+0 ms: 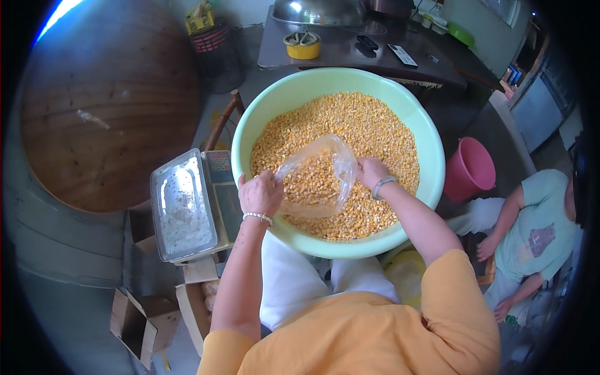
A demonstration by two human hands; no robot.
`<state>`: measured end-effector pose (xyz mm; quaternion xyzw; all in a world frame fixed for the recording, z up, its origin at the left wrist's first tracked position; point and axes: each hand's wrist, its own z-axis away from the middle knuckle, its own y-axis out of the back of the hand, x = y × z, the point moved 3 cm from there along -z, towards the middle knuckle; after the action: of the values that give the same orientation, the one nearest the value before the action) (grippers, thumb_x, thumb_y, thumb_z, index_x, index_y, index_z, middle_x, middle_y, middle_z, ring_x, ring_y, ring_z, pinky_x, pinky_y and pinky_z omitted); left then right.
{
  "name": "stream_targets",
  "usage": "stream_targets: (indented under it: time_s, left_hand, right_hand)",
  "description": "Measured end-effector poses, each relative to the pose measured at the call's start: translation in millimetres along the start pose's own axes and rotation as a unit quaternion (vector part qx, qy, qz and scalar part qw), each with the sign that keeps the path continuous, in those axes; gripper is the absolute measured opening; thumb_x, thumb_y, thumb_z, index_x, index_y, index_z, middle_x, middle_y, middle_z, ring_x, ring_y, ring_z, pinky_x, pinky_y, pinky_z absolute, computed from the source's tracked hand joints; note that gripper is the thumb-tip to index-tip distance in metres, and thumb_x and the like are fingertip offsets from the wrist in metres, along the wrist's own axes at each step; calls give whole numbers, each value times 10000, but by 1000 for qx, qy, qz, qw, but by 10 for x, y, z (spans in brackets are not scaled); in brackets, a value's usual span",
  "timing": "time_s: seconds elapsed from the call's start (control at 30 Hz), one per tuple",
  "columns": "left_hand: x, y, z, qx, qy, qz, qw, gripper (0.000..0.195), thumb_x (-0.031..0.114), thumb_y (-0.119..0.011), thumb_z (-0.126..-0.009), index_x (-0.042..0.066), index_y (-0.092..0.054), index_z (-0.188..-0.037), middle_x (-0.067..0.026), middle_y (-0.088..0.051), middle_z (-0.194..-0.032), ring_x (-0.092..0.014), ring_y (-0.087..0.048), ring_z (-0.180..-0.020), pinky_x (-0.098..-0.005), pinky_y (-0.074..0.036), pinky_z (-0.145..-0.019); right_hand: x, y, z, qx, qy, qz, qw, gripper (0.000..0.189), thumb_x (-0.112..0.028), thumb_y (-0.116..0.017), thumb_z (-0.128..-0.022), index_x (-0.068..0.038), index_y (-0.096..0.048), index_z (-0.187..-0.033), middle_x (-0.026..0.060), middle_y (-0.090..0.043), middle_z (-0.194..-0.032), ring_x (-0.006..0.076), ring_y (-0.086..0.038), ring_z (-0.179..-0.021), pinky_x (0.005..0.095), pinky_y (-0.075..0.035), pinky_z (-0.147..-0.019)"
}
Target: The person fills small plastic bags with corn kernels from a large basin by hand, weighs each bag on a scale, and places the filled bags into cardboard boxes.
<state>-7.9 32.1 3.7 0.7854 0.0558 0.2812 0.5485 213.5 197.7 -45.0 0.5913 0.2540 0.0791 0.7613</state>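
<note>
A wide, pale green plastic basin (337, 79) before me holds a broad heap of dried corn kernels (356, 112). Over the heap, a clear plastic bag (344, 161) is spread with its mouth wide; kernels show within and through it. My left hand (260, 191) grips the bag's left edge near the basin's near-left rim. On the opposite side, my right hand (372, 173) has its fingers closed on the bag's right edge, just above the kernels. A digital scale (227, 201) with a metal tray (185, 206) stands left of the basin.
A dark table (337, 49) stands beyond the basin, bearing a yellow container (302, 49) and a metal colander (318, 11). Right are a pink bucket (470, 168) and a seated person (539, 234). Cardboard boxes (145, 323) lie lower left, below a round wooden tabletop (112, 112).
</note>
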Motion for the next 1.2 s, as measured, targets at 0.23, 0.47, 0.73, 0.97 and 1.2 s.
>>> stream_targets:
  time_s: [0.23, 0.47, 0.73, 0.97, 1.2]
  left_hand:
    - [-17, -33, 7, 8, -2, -3, 1000, 114, 208, -542, -727, 108, -573, -684, -107, -585, -586, -269, -574, -608, -412, -308, -948]
    - [-11, -20, 6, -7, -1, -17, 1000, 116, 211, -540, -723, 107, -578, -690, -119, -593, -607, -269, -580, -623, -414, -306, -949]
    - [-25, -19, 2, -2, 8, -4, 1000, 151, 240, -529, -744, 107, -580, -692, -124, -594, -608, -275, -582, -632, -416, -306, -948]
    - [-43, -13, 1, 26, -1, 9, 1000, 218, 249, -478, -810, 96, -568, -683, -136, -588, -602, -292, -575, -607, -431, -313, -939]
    - [-60, -7, 2, 1, 7, -6, 1000, 205, 244, -477, -817, 102, -591, -722, -130, -604, -638, -276, -589, -643, -414, -325, -930]
  right_hand:
    - [-85, -97, 22, -2, 45, 29, 999, 258, -218, -448, -842, -9, -560, -946, 188, -588, -840, 304, -582, -810, 412, -468, -754]
    - [-13, -110, -54, 57, 65, -49, 995, 268, -247, -463, -831, -16, -600, -822, 204, -598, -771, 326, -592, -738, 410, -469, -707]
    - [121, -86, -187, 71, 22, -139, 987, 322, -302, -509, -820, -4, -604, -743, 196, -596, -729, 309, -582, -694, 381, -457, -666]
    - [-118, 256, -12, 29, -74, -419, 905, 252, -236, -544, -830, -29, -566, -689, 44, -521, -524, 142, -482, -469, 293, -414, -474]
    - [-978, -53, -64, -141, 1, -392, 909, 235, -226, -545, -828, -31, -582, -703, 16, -500, -503, 136, -466, -448, 305, -411, -447]
